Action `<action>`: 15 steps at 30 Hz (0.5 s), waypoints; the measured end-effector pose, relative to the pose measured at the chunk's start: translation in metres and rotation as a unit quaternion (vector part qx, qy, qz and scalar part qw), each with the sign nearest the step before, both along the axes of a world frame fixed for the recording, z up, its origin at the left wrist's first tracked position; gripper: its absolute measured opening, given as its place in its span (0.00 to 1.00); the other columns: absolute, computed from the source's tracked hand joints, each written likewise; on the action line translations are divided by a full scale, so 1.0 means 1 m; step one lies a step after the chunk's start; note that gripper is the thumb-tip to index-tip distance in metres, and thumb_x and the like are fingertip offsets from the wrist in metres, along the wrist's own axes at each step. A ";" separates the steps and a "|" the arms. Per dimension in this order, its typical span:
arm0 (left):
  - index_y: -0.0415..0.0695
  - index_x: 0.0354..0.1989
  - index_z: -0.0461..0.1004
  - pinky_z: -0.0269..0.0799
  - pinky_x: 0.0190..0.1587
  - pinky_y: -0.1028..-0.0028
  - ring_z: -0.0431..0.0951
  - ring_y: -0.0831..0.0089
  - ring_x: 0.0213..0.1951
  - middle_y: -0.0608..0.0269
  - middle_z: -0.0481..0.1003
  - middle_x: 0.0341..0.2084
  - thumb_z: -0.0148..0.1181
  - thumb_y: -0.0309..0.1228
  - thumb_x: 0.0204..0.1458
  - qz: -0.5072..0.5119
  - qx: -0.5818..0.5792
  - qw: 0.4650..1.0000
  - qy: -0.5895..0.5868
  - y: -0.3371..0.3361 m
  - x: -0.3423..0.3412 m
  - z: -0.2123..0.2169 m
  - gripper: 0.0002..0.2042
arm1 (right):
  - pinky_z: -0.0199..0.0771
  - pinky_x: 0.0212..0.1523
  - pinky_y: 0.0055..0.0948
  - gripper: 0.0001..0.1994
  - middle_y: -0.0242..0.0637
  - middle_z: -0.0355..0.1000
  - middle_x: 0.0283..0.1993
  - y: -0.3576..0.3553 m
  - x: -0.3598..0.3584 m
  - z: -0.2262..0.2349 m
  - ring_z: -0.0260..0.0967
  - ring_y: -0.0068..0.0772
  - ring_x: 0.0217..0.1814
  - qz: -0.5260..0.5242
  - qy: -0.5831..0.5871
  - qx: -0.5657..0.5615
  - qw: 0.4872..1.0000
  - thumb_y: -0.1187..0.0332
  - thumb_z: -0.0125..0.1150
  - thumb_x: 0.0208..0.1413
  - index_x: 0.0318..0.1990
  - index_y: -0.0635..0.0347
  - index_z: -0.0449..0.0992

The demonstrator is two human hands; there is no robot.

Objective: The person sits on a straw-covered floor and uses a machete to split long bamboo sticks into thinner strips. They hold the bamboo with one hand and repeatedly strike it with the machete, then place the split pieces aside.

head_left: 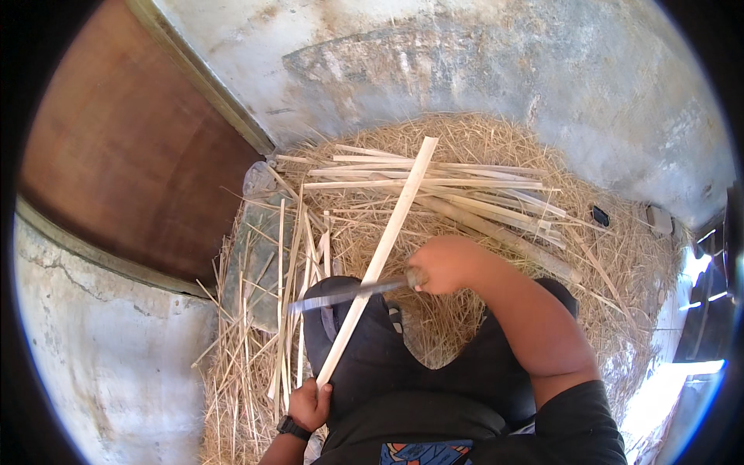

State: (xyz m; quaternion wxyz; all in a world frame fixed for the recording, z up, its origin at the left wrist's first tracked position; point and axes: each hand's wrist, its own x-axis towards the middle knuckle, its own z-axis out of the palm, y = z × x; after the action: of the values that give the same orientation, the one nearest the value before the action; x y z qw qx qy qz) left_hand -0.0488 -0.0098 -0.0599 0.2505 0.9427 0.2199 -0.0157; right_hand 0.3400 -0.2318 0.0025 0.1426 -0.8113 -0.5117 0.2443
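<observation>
My left hand (pixel 310 404) grips the near end of a long pale bamboo strip (pixel 385 246) that slants up and away across my left knee. In my right hand (pixel 443 264) is the handle of a long knife (pixel 345 294), held crosswise. Its blade lies across the strip about midway along it, pointing left. A dark watch sits on my left wrist. I am sitting in dark trousers with both knees (pixel 364 349) raised.
A pile of split bamboo strips (pixel 465 194) lies ahead on a heap of dry shavings (pixel 620 263). Thin slivers (pixel 288 294) lie at my left beside a grey stone slab (pixel 260 256). A wooden door (pixel 132 155) and concrete walls stand around. A small dark object (pixel 600 215) rests at the right.
</observation>
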 end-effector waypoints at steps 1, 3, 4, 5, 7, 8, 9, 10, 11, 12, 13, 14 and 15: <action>0.39 0.27 0.68 0.70 0.25 0.49 0.76 0.38 0.24 0.40 0.73 0.17 0.57 0.43 0.61 0.004 0.002 1.000 -0.004 0.000 -0.002 0.001 0.19 | 0.76 0.45 0.43 0.21 0.51 0.78 0.40 0.006 -0.007 0.003 0.77 0.49 0.43 0.032 -0.031 -0.020 0.999 0.56 0.70 0.49 0.46 0.62 0.80; 0.39 0.27 0.68 0.70 0.25 0.49 0.76 0.38 0.23 0.40 0.73 0.17 0.57 0.43 0.61 0.002 0.037 0.999 0.011 -0.004 0.011 -0.004 0.19 | 0.76 0.43 0.42 0.20 0.51 0.79 0.41 -0.030 0.049 -0.063 0.78 0.48 0.42 -0.086 0.062 0.075 0.992 0.59 0.69 0.49 0.47 0.61 0.81; 0.39 0.27 0.68 0.70 0.25 0.49 0.76 0.38 0.23 0.40 0.73 0.17 0.56 0.45 0.61 0.006 0.036 0.999 -0.002 -0.004 0.011 -0.010 0.20 | 0.76 0.43 0.41 0.20 0.51 0.79 0.41 -0.044 0.074 -0.083 0.78 0.47 0.42 -0.138 0.103 0.129 0.977 0.60 0.69 0.49 0.47 0.60 0.81; 0.39 0.27 0.68 0.70 0.25 0.49 0.76 0.38 0.23 0.41 0.73 0.17 0.56 0.46 0.61 0.007 0.048 0.999 0.014 -0.001 0.012 -0.003 0.20 | 0.76 0.44 0.40 0.20 0.52 0.79 0.43 -0.045 0.080 -0.062 0.78 0.47 0.43 -0.205 0.131 0.043 0.969 0.62 0.69 0.49 0.49 0.60 0.80; 0.39 0.27 0.68 0.70 0.25 0.49 0.76 0.38 0.23 0.41 0.73 0.17 0.56 0.47 0.61 -0.002 0.072 0.996 0.044 0.001 0.018 0.022 0.21 | 0.76 0.48 0.39 0.21 0.52 0.79 0.43 -0.051 0.088 -0.040 0.78 0.46 0.43 -0.271 0.131 -0.024 0.953 0.64 0.68 0.49 0.52 0.59 0.80; 0.39 0.27 0.68 0.70 0.26 0.49 0.76 0.39 0.23 0.41 0.73 0.17 0.55 0.49 0.61 0.001 0.063 0.997 0.040 0.001 0.018 0.028 0.23 | 0.75 0.49 0.39 0.21 0.52 0.79 0.42 -0.054 0.088 -0.050 0.78 0.46 0.42 -0.269 0.111 -0.006 0.957 0.64 0.68 0.49 0.52 0.59 0.80; 0.40 0.26 0.68 0.71 0.26 0.49 0.76 0.39 0.23 0.41 0.73 0.17 0.55 0.50 0.61 0.004 0.060 0.997 0.041 0.002 0.017 0.029 0.23 | 0.75 0.51 0.39 0.21 0.51 0.80 0.41 -0.055 0.084 -0.056 0.78 0.46 0.42 -0.267 0.093 0.008 0.959 0.64 0.68 0.50 0.52 0.58 0.79; 0.40 0.26 0.68 0.71 0.26 0.48 0.76 0.38 0.24 0.41 0.73 0.17 0.55 0.50 0.61 0.005 0.057 0.997 0.042 0.001 0.015 0.029 0.23 | 0.74 0.51 0.39 0.21 0.51 0.80 0.40 -0.054 0.080 -0.063 0.78 0.45 0.42 -0.241 0.063 0.051 0.967 0.63 0.68 0.50 0.52 0.58 0.79; 0.40 0.26 0.68 0.71 0.26 0.48 0.76 0.38 0.24 0.41 0.74 0.17 0.55 0.51 0.61 0.005 0.051 0.998 0.046 0.000 0.014 0.027 0.24 | 0.74 0.52 0.40 0.21 0.51 0.80 0.40 -0.049 0.072 -0.066 0.78 0.45 0.43 -0.216 0.034 0.090 0.972 0.62 0.69 0.50 0.52 0.57 0.79; 0.39 0.25 0.68 0.70 0.26 0.51 0.77 0.41 0.23 0.41 0.73 0.16 0.55 0.50 0.62 0.006 0.035 0.998 0.044 -0.002 0.013 0.025 0.24 | 0.73 0.53 0.40 0.21 0.50 0.79 0.39 -0.040 0.059 -0.061 0.78 0.46 0.43 -0.178 0.017 0.083 0.980 0.62 0.69 0.50 0.52 0.57 0.79; 0.40 0.25 0.68 0.69 0.25 0.54 0.76 0.45 0.22 0.45 0.72 0.15 0.54 0.49 0.63 0.006 -0.022 0.999 0.040 -0.001 0.012 0.023 0.24 | 0.73 0.53 0.40 0.20 0.50 0.79 0.39 -0.032 0.045 -0.055 0.78 0.46 0.44 -0.141 0.001 0.078 0.987 0.61 0.69 0.50 0.51 0.57 0.79; 0.40 0.25 0.67 0.68 0.25 0.57 0.75 0.50 0.20 0.48 0.71 0.15 0.52 0.49 0.64 0.013 -0.077 0.996 0.033 0.002 0.007 0.020 0.23 | 0.73 0.53 0.40 0.20 0.50 0.79 0.39 -0.019 0.025 -0.023 0.78 0.46 0.44 -0.085 -0.006 0.031 0.996 0.61 0.69 0.50 0.51 0.57 0.79; 0.40 0.25 0.67 0.68 0.24 0.60 0.74 0.55 0.18 0.51 0.71 0.14 0.51 0.48 0.66 0.019 -0.131 0.991 0.022 0.005 0.005 0.018 0.23 | 0.73 0.53 0.40 0.20 0.50 0.79 0.40 -0.013 0.015 -0.001 0.77 0.46 0.45 -0.031 -0.017 -0.015 0.999 0.61 0.70 0.50 0.50 0.57 0.79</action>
State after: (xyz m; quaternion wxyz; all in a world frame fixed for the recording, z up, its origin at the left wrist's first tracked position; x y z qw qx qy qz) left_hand -0.0436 -0.0048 -0.0423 0.3671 0.8969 0.2389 -0.0607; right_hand 0.3555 -0.2452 0.0011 0.1293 -0.8326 -0.4854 0.2334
